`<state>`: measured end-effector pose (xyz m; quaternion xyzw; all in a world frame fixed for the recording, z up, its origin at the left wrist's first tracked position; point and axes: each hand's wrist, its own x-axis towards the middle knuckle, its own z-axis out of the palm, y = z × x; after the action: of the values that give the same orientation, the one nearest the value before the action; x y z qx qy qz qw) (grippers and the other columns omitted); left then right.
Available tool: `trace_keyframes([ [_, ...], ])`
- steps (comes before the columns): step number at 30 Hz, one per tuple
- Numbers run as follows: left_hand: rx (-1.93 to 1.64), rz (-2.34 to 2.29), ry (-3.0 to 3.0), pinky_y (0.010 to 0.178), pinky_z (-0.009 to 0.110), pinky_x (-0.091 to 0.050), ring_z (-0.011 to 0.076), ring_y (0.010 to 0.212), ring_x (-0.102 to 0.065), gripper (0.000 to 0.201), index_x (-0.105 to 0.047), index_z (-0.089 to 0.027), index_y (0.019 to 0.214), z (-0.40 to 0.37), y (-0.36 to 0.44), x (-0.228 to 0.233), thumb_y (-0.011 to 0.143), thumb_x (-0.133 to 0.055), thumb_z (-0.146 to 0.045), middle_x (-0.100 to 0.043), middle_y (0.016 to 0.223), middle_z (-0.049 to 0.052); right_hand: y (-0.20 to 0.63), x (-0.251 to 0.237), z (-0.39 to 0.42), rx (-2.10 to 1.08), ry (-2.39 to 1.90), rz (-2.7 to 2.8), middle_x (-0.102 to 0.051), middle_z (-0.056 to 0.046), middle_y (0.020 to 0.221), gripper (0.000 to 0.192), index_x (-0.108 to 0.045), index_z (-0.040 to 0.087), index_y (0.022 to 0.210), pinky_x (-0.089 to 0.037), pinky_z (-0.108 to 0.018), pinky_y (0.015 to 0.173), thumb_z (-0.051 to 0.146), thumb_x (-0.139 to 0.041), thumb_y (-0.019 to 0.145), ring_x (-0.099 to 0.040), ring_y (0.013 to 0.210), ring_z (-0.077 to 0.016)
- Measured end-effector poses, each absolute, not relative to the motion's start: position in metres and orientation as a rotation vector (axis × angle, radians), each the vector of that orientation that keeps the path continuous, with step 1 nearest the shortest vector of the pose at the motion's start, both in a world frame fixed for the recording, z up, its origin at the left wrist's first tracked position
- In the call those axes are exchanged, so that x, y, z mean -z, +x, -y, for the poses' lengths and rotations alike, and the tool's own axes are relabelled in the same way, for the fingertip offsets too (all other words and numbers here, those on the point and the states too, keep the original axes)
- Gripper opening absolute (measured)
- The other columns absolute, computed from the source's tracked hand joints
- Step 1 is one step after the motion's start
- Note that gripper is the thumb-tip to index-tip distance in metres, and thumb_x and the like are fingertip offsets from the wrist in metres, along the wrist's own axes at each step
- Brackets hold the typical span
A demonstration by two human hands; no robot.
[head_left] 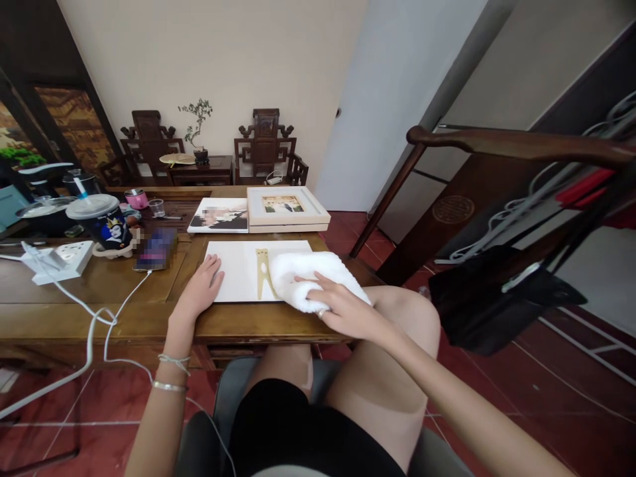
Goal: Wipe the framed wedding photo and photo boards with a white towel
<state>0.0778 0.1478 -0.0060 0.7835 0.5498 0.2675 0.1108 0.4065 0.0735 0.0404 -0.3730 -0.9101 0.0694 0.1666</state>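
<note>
On the tabletop (124,311), a white panel (238,271).
Left hand (201,288) flat, fingers spread; right hand (340,308) grips a white cloth (311,268).

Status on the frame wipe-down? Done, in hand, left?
Done: cannot tell; no visible sign shows which parts are clean.
In hand: right hand presses the white cloth on the face-down white frame beside its gold stand; left hand steadies it.
Left: the boxed frame and canvas print lie untouched behind.

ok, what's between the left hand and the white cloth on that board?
Head view: bare white board and its gold stand piece. The left hand lies flat on the board's left edge; the right hand presses the white cloth.
</note>
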Motion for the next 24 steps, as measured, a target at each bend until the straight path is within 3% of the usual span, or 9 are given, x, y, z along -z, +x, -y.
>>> trace_keyframes([
  [4,-0.767,-1.621,2.308,0.121,0.044,-0.023,0.0273,0.146,-0.029,0.056,-0.051,-0.007,0.137,-0.148,0.078,0.005,0.095,-0.034,-0.039,-0.04,0.153,0.017,0.396,-0.038,-0.121,-0.156,-1.142,2.575,-0.071,-0.011,0.1,0.028,-0.063,0.018,0.087,-0.036,-0.049,0.106,0.005,-0.042,0.073,-0.063,0.099,-0.0287],
  [9,-0.781,-1.63,2.309,0.12,0.044,-0.024,0.0255,0.146,-0.03,0.055,-0.051,-0.009,0.138,-0.148,0.077,0.006,0.095,-0.034,-0.039,-0.042,0.152,0.015,0.378,-0.034,-0.167,-0.171,-1.253,2.483,-0.071,-0.012,0.1,0.036,-0.064,0.014,0.101,-0.035,-0.048,0.102,0.007,-0.042,0.075,-0.061,0.1,-0.0294],
  [12,-0.79,-1.626,2.308,0.12,0.043,-0.024,0.0258,0.146,-0.031,0.056,-0.051,-0.008,0.137,-0.148,0.077,0.007,0.095,-0.034,-0.04,-0.042,0.152,0.016,0.368,-0.031,-0.164,-0.157,-1.27,2.461,-0.071,-0.014,0.107,0.038,-0.064,0.014,0.103,-0.032,-0.052,0.105,0.005,-0.04,0.074,-0.059,0.113,-0.0308],
  [16,-0.779,-1.625,2.316,0.12,0.044,-0.024,0.0262,0.146,-0.029,0.056,-0.05,-0.008,0.138,-0.148,0.077,0.006,0.095,-0.034,-0.039,-0.041,0.153,0.016,0.362,-0.029,-0.126,-0.159,-1.202,2.509,-0.062,-0.021,0.129,0.041,-0.065,0.012,0.106,-0.027,-0.057,0.111,0.003,-0.041,0.074,-0.042,0.138,-0.0315],
  [20,-0.764,-1.62,2.308,0.121,0.044,-0.023,0.0272,0.147,-0.028,0.056,-0.05,-0.006,0.138,-0.148,0.078,0.005,0.095,-0.035,-0.039,-0.039,0.153,0.018,0.361,-0.034,-0.087,-0.249,-0.989,2.612,-0.05,-0.019,0.145,0.041,-0.066,0.015,0.1,-0.021,-0.058,0.116,0.001,-0.044,0.068,-0.034,0.143,-0.0287],
  [24,-0.791,-1.604,2.307,0.12,0.047,-0.023,0.0271,0.147,-0.028,0.054,-0.05,-0.01,0.138,-0.148,0.077,0.007,0.095,-0.036,-0.039,-0.04,0.153,0.015,0.359,-0.042,-0.085,-0.314,-0.855,2.675,-0.05,-0.018,0.145,0.042,-0.066,0.016,0.098,-0.021,-0.056,0.118,0.0,-0.044,0.067,-0.032,0.144,-0.0257],
])
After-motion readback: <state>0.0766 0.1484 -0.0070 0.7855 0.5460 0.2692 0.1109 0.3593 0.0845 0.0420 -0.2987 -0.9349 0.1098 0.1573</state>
